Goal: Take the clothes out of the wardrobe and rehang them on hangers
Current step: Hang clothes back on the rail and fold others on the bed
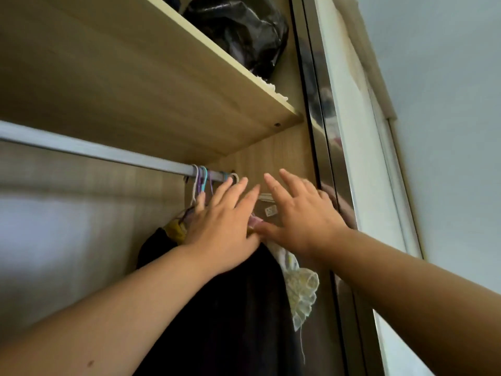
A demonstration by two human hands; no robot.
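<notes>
Both forearms are raised; left hand (222,226) and right hand (301,215) are spread, empty, over soft, light clothes (244,308), best lifted by hanger hooks (202,180).

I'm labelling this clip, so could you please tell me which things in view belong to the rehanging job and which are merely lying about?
Part of the job:
- left hand, right hand, both open
- hanger hooks on the rail
- dark garment
- pale lacy garment

Lying about:
- black plastic bag on the shelf
</notes>
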